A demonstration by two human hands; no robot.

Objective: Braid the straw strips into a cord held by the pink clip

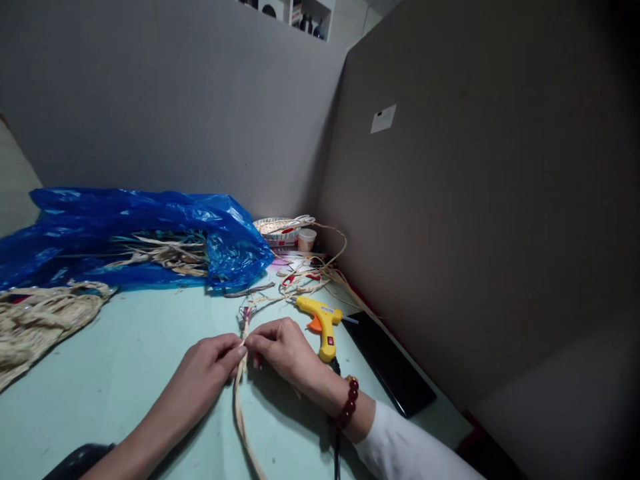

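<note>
Both hands meet near the middle of the table on a pale straw-like cord [240,407]. My left hand [213,357] pinches it from the left side. From the right, my right hand [280,347] closes thumb and fingers on the same cord, almost touching the left fingertips. The cord's lower end trails toward me, off the bottom edge. Just beyond my fingers, its far end meets a small reddish-brown piece with thin wire loops [246,312]. Exactly how the strands cross is hidden by my fingers.
A yellow glue gun [323,320] lies right of my hands, beside a black flat panel [390,367]. Behind are loose cords [300,287], a paper cup [307,240] and a patterned basket [275,229]. A blue plastic bag [235,233] of dry fibres and a woven piece [45,320] lie left.
</note>
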